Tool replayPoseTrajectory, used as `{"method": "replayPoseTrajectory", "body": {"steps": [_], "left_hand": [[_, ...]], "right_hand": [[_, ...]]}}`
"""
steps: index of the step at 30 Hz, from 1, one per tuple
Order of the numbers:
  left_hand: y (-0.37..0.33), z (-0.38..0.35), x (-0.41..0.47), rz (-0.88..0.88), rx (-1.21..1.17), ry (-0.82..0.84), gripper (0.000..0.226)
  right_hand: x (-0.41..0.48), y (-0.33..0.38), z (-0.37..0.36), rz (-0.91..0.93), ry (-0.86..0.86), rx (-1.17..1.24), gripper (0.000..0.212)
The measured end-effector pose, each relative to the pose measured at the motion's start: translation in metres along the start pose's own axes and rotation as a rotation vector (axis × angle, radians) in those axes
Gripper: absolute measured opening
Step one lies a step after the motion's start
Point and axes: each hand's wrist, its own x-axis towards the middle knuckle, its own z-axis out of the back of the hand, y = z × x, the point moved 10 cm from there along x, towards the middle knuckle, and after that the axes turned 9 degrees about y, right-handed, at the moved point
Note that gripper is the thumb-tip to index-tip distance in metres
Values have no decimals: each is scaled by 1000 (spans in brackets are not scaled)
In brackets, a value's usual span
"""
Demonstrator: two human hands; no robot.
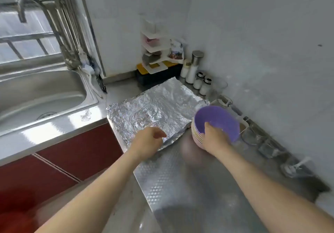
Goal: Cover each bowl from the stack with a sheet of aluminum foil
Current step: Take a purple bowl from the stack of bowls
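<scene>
Head view puts your right hand (215, 137) on the round plastic purple bowl (218, 120). The thumb is hooked inside the near rim and the other fingers are hidden behind it, so the hold is a clamp on that rim. The purple bowl sits topmost in the nested stack of pale pink, yellow-edged bowls (196, 133), which is tipped toward you just right of the crinkled sheet of aluminum foil (155, 106). That foil sheet lies spread on the patterned steel countertop (171, 175), its near right corner just beside the stack. Your left hand (148, 139) is over the foil's near edge with fingers loosely curled. I cannot tell whether it pinches the foil or only hovers.

The step in hand looks like freeing the top bowl. Peel away only the purple bowl. If the nested ones cling, steady the lower bowls with your left hand rather than shaking the stack. Set the bowl upright where the sheet can overhang evenly all round its mouth. Mind the clear glass containers (253, 135) close behind the stack on the right, which a wide swing could knock. Handle the foil by its edges, as it likely tears and creases easily.
</scene>
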Motion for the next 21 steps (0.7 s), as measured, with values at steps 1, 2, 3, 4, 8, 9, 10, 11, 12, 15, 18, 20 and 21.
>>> {"method": "replayPoseTrajectory", "body": {"steps": [1,2,3,4,8,9,10,11,12,15,18,20,21], "left_hand": [[1,-7,5,4,113,10,31],[1,-13,12,10,232,8,34],[7,-26,22,16,342,20,39],[12,-36,29,27,445,42,46],[39,-64,50,54,727,49,66],[46,-67,52,62,762,55,66],[53,-72,55,69,805,78,66],[59,-75,57,73,833,104,67],[63,-78,59,72,866,124,68],[68,-72,68,44,922,132,69],[75,-56,75,125,889,121,71],[74,-50,78,191,817,130,79],[65,-51,82,171,741,131,83]], "right_hand": [[2,1,-1,21,0,14,28],[6,0,-1,46,-17,38,18],[10,1,-6,77,-22,40,15],[12,3,-6,85,-34,14,17],[8,14,1,126,-124,-65,11],[5,16,5,134,-156,-80,11],[3,17,8,137,-180,-82,12],[0,18,11,144,-205,-66,13],[-3,16,14,144,-225,-48,12],[-5,13,22,150,-276,-19,9],[-3,15,24,208,-310,59,14],[0,17,17,264,-278,98,15],[2,15,14,277,-258,122,11]]}}
